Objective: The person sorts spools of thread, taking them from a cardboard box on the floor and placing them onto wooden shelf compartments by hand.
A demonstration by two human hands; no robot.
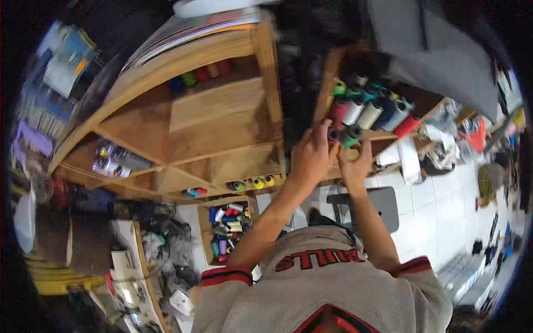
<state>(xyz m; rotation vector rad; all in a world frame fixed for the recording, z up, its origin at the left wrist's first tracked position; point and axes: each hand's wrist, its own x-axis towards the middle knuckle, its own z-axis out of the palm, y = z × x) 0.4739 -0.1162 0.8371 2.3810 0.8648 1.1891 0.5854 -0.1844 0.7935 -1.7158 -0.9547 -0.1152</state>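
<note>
At the front edge of the wooden shelf (328,83), near its left corner, a dark spool (333,134) lies by the left hand (312,156) and a green spool (351,135) by the right hand (356,162). Both hands' fingers are curled narrowly; blur hides whether either grips. Steady fingertips around each spool's body, clear of the neighbouring row, would handle them best. The shirt (355,288) reads "BULLS"; spool labels are unreadable.

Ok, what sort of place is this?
Probably a sewing workshop or thread store: colorful thread spools lie packed together, more sit in wooden cubbies, and others fill a box.
</note>
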